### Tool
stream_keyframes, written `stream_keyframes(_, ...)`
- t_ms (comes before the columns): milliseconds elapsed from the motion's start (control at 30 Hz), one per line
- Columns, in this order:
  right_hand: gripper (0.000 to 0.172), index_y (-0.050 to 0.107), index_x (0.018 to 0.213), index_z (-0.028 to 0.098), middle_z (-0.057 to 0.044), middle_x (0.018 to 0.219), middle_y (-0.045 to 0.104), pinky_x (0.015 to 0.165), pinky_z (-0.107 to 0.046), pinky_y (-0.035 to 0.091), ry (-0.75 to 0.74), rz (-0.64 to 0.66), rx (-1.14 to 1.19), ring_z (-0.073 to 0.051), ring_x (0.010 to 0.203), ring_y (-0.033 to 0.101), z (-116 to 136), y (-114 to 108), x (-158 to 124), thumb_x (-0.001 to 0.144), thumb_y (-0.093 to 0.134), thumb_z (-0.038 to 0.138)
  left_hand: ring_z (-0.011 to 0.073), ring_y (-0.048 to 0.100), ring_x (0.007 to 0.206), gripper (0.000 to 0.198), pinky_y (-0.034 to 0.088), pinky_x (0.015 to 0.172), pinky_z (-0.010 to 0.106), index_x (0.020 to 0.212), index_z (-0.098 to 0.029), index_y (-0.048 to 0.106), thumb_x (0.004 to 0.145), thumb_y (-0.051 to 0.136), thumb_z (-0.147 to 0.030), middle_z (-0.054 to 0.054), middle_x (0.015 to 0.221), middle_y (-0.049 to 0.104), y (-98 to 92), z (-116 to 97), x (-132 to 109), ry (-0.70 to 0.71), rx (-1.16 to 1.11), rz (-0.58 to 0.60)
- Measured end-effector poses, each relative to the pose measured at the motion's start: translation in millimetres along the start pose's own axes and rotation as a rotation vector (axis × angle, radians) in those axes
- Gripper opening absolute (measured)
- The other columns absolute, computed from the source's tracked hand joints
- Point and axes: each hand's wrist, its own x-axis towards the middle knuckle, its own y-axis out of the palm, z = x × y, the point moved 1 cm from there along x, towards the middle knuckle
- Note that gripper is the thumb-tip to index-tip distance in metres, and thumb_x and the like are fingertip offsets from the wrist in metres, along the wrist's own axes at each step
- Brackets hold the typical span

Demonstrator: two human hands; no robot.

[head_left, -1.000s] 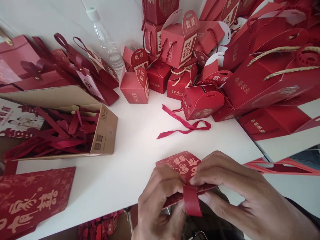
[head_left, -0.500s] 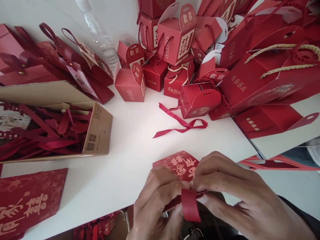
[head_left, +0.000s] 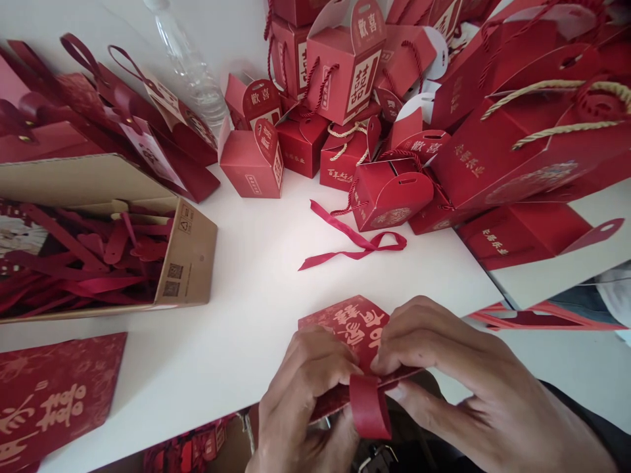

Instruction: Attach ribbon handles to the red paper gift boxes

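Between my hands, at the table's front edge, is a red gift box (head_left: 345, 323) printed with pale pink characters. Its top edge faces me, and a dark red strap (head_left: 369, 408) loops out from that edge. My left hand (head_left: 308, 394) pinches the edge left of the strap, with fingers on the far side and thumb below. Right of the strap, my right hand (head_left: 444, 368) pinches the same edge between thumb and fingers. The fingers hide much of the box. Beyond it, a loose red ribbon (head_left: 352, 238) lies curled on the white table.
A cardboard box (head_left: 190, 263) of red straps and ribbons stands at left, with a flat red printed box (head_left: 64, 394) in front. Red bags (head_left: 162, 144) and a clear plastic bottle (head_left: 190, 66) stand behind. Several red gift boxes (head_left: 254, 161) crowd the back and right.
My hands remain on the box edge. My fingertips have drawn slightly apart, so more of the edge shows beside the strap. The whole view has shifted slightly.
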Motion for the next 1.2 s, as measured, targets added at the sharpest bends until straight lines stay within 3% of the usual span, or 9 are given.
stream_keyframes(267,0.009,0.060,0.102,0.022,-0.002,0.098,0.064,0.083,-0.023,0.053,-0.014,-0.005,0.010,-0.014,0.094,0.060,1.5,0.4,-0.6,0.098,0.063,0.014,0.0168,0.064,0.080,0.021,0.058,0.066,0.031,0.092,-0.014,0.061,0.081,0.067,0.003,0.004,0.087,0.064,2.8,-1.5,4.0,0.027,0.091,-0.048)
stream_keyframes(433,0.011,0.061,0.104,0.020,-0.003,0.099,0.065,0.083,-0.024,0.054,-0.034,-0.018,0.000,-0.015,0.095,0.061,1.2,1.0,0.5,0.097,0.063,0.012,0.0181,0.066,0.083,0.026,0.059,0.068,0.032,0.102,-0.011,0.065,0.080,0.070,0.003,0.006,0.090,0.067,0.6,-2.3,4.1,0.037,0.060,-0.011)
stream_keyframes(700,0.008,0.063,0.101,0.018,-0.002,0.096,0.064,0.083,-0.022,0.052,-0.050,-0.067,0.006,-0.013,0.092,0.059,2.4,2.6,3.8,0.098,0.060,0.011,0.0179,0.067,0.081,0.016,0.058,0.065,0.032,0.090,-0.012,0.068,0.083,0.067,0.002,0.006,0.087,0.068,13.8,-3.3,0.7,-0.003,0.120,-0.198)
stream_keyframes(1200,0.008,0.062,0.101,0.020,-0.003,0.095,0.065,0.082,-0.022,0.054,-0.043,-0.107,-0.050,-0.014,0.096,0.061,0.6,5.2,7.4,0.100,0.060,0.012,0.0154,0.067,0.079,0.019,0.059,0.063,0.025,0.094,-0.017,0.065,0.082,0.069,-0.002,0.004,0.086,0.068,-1.4,4.0,3.7,-0.030,0.134,-0.053)
